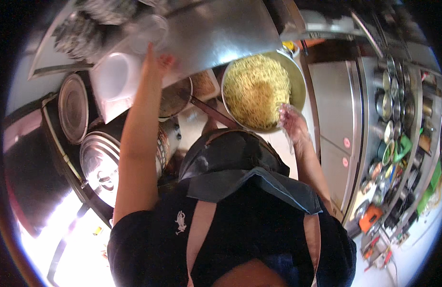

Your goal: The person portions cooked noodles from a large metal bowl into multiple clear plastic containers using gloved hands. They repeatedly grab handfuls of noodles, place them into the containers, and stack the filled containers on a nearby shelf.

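Note:
My left hand (160,59), blurred, is stretched out over the near left part of a stainless steel counter (221,32), beside a round clear plastic container (149,32). Whether its fingers touch the container is unclear. My right hand (292,120), in a clear plastic glove, is at the near right rim of a large metal pot (299,86). Thin yellow noodles (256,86) fill much of that pot, with a browner patch in their middle. The right fingertips are by the noodles; whether they pinch any cannot be told.
A white box or bin with a round opening (115,77) stands left of my left forearm. Beyond the forearm are a long-handled pan (176,98) and a tray of brown food (203,84). A lidded steel pot (100,165) stands at left. Steel cabinet doors (332,104) and shelves of pots (387,100) line the right.

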Motion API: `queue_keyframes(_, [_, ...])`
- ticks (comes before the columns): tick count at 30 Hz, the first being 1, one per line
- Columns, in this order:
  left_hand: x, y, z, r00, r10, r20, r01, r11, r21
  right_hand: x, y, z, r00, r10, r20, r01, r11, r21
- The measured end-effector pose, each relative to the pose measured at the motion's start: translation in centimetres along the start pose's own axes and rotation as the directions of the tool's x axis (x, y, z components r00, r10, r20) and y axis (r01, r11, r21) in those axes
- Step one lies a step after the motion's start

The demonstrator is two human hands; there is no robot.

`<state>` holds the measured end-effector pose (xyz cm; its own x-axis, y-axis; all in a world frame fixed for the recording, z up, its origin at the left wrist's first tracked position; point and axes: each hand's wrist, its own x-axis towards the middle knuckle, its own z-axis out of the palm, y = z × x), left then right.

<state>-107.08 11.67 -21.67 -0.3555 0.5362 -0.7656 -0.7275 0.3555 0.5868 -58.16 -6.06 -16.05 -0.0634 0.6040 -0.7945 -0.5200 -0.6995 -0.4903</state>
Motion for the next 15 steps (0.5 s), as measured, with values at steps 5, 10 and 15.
queue_keyframes(5, [1.6, -1.1, -1.1, 0.989, 0.109, 0.100, -0.108, 0.994, -0.014, 1.2, 3.1, -6.5, 0.959, -0.042, -0.280, -0.001, 0.988, -0.153])
queue_keyframes(10, [-11.4, -6.0, -1.8, 0.938, 0.257, 0.233, -0.310, 0.923, 0.229, 5.9, 6.4, -5.7, 0.935, -0.346, -0.076, 0.105, 0.476, -0.873])
queue_keyframes(15, [-18.3, -11.5, -8.1, 0.962, 0.119, 0.246, -0.220, 0.871, 0.439, 7.2, 5.2, 1.4, 0.904, -0.351, 0.245, 0.243, -0.051, -0.969])
